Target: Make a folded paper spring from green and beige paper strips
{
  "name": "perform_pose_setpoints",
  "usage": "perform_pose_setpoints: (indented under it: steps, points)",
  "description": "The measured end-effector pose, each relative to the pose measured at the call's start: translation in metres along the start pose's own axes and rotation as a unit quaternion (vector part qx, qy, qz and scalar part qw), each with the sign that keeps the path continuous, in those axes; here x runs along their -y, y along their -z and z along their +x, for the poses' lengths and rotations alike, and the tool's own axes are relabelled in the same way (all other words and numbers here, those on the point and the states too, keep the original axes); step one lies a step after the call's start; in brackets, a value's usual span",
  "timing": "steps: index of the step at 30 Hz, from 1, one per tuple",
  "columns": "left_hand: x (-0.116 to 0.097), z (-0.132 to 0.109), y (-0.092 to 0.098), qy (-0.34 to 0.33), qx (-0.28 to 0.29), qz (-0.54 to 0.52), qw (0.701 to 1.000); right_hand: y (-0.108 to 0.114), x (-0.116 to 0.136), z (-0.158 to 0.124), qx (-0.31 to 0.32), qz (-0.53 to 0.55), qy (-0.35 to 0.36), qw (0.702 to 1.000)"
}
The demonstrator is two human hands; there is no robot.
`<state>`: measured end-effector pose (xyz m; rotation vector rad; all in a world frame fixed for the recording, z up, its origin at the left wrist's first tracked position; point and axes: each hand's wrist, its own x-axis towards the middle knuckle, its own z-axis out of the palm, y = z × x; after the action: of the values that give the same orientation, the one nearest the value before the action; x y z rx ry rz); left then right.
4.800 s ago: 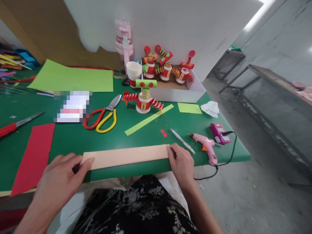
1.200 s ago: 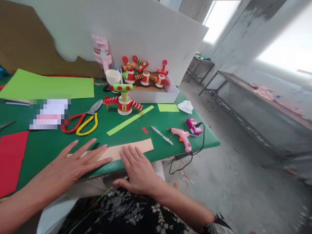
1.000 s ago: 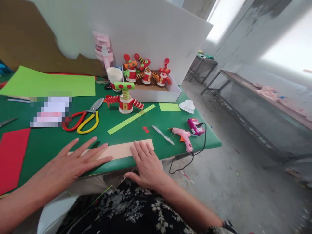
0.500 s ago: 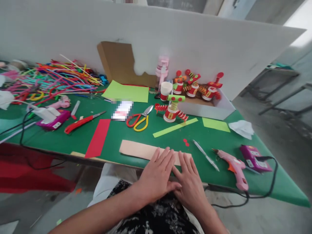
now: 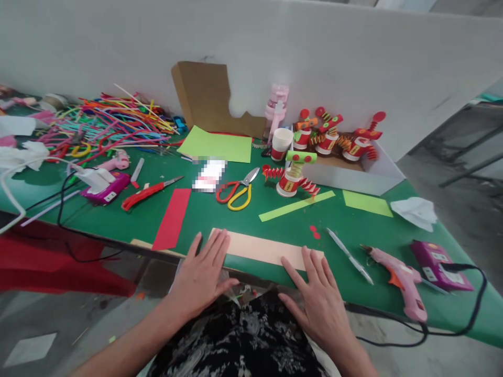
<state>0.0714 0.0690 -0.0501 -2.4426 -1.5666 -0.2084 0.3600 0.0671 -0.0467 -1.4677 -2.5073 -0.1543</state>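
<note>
A peach paper strip (image 5: 263,247) lies along the table's near edge. Spread flat over its left end are the fingers of my left hand (image 5: 202,277). My right hand (image 5: 316,290) rests with fingers apart on the strip's right end. Left of the strip lies a red paper rectangle (image 5: 173,219). Beyond it are a light green paper strip (image 5: 296,206) and scissors (image 5: 240,191) with red and yellow handles. Small red paper dots (image 5: 315,232) and a white pen (image 5: 349,255) lie to the right.
A paper-cup figure (image 5: 288,180) stands before a white box (image 5: 353,180) holding similar figures. Pink glue gun (image 5: 401,280) and its cord are at right; a red utility knife (image 5: 147,195), purple box (image 5: 106,187) and heaped pipe cleaners (image 5: 118,120) at left. A bottle (image 5: 277,110) stands behind.
My left hand has slid left along the peach strip to its far left end, away from my right hand. The strip now lies flatter. The camera view has shifted a little.
</note>
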Motion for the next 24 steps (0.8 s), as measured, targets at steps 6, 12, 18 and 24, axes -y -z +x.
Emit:
perform_pose_setpoints:
  steps: [6,12,18,24]
  points:
    - [0.030,-0.020,0.006,0.026,-0.003,0.013,1.000,0.002,0.001,0.001,0.004,-0.008,0.001,1.000]
    - [-0.003,0.005,0.029,0.015,-0.038,-0.004,0.999,0.000,0.001,0.000,0.006,-0.007,-0.004,1.000]
    - [-0.075,0.051,0.010,-0.110,0.009,-0.115,0.987,0.002,0.002,0.000,0.011,-0.020,0.001,1.000]
    - [-0.038,0.034,-0.010,-0.070,0.019,-0.100,0.992,0.003,0.003,0.001,0.022,-0.013,-0.011,1.000]
